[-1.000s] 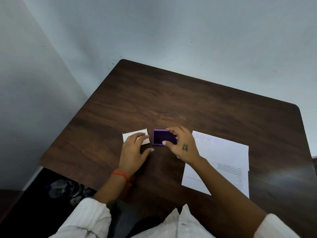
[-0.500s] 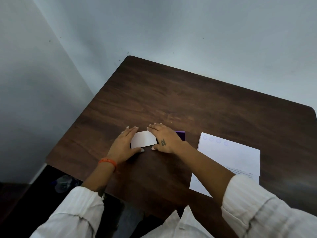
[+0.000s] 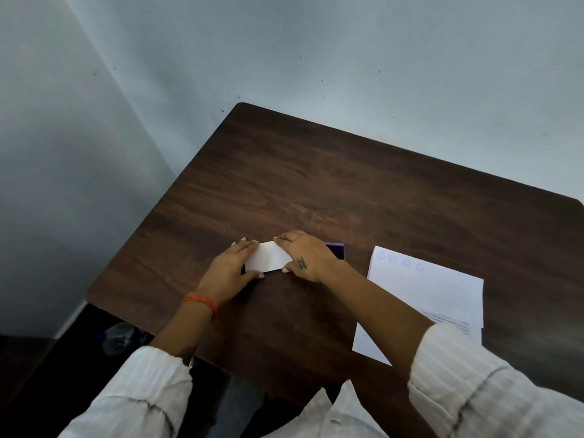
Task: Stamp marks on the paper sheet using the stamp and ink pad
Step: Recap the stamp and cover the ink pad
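A white rectangular lid or card (image 3: 267,257) lies flat on the dark wooden table (image 3: 316,184), held between both hands. My left hand (image 3: 232,270) grips its left end with thumb and fingers. My right hand (image 3: 306,257) holds its right end and covers most of the purple ink pad (image 3: 336,249), of which only the right corner shows. To the right lies the white paper sheet (image 3: 426,289) with a row of several faint round purple marks (image 3: 399,262) along its top edge. No stamp is visible.
A second sheet with printed lines (image 3: 448,320) lies under the paper's lower right part. Grey walls meet at the table's far left corner. A crumpled plastic bottle (image 3: 118,338) lies on the dark floor beside the table's left edge.
A second ago my right hand was on the open ink pad and my left on the white piece. Both hands then came together on the white piece next to the pad.
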Available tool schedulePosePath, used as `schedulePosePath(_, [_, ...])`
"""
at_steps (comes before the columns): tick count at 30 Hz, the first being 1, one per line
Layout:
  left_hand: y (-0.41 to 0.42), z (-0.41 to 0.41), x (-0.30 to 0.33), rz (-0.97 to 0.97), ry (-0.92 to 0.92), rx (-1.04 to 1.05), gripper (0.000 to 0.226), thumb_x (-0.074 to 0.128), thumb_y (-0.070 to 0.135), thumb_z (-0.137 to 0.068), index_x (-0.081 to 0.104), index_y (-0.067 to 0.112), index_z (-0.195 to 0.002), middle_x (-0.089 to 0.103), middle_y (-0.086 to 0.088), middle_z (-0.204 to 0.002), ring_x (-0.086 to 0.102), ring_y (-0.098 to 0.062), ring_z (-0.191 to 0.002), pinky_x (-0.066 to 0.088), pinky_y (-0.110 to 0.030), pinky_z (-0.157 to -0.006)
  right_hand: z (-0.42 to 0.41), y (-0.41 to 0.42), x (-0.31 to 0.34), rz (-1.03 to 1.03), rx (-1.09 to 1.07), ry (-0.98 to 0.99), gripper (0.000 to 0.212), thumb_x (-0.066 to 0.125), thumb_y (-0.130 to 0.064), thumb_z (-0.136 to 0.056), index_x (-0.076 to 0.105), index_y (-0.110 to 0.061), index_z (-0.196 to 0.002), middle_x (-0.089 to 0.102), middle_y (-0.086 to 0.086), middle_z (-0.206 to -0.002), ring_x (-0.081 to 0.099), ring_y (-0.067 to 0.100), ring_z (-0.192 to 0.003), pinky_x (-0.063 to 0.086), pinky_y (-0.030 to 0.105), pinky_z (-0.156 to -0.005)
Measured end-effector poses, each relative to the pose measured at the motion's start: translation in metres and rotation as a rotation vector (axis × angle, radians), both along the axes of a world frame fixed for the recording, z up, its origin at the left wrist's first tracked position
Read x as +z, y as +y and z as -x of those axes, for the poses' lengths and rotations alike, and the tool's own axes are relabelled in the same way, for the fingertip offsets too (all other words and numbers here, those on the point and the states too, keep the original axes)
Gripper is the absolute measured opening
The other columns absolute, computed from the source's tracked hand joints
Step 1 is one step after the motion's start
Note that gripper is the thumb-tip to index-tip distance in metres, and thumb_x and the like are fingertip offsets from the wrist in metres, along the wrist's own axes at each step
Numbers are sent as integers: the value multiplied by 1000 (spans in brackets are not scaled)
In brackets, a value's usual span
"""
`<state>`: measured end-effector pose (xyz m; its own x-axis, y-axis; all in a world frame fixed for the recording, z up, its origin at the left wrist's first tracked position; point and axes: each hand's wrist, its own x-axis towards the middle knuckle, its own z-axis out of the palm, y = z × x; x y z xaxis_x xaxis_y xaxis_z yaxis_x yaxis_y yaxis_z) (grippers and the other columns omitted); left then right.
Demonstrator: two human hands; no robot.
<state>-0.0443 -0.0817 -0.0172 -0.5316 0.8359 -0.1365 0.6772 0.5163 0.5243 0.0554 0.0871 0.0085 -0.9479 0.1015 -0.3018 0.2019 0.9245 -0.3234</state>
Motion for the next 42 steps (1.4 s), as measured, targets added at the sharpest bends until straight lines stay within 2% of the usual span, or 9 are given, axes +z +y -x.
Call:
schedulePosePath(7, [36,-6,29,-118,68,-73,70,70,24,-77,35,10,-137,36,-7,-148,25,-22,-139,12,-25,-112,-25,33,21,37,-121,164,69,68,-23,-79,33,-12,-138,38,10,-146,32,25,-134,26,34,-110])
schedulePosePath(10, [57,-15,34,-89,67,-139,70,68,27,-79,32,12,-139,34,-5,-149,24,-20,-140,11,-25,-113,-44,47,23,46,-201,188,68,70,-23,-77,37,-15,-136,42,8,-145,35,24,-132,28,33,-108])
schedulePosePath(14, [76,-29,30,-25,54,-201,70,66,28,-81,30,14,-139,32,-5,-150,22,-18,-140,15,-31,-116,-68,56,17,57,-297,152,69,71,-24,-75,39,-16,-135,44,8,-144,37,25,-130,30,34,-107])
schedulePosePath(21, [88,-44,21,46,10,-240,71,65,28,-81,28,15,-140,30,-3,-151,20,-17,-141,17,-32,-114,-87,56,3,97,-381,101,68,70,-22,-77,37,-16,-136,43,8,-144,37,25,-131,31,33,-108])
schedulePosePath(42, [86,-45,14,128,-23,-244,71,63,30,-83,24,17,-141,26,-2,-153,17,-18,-142,18,-35,-115,-88,51,-7,148,-403,62,65,67,-21,-81,35,-16,-137,39,7,-147,35,24,-133,31,35,-109])
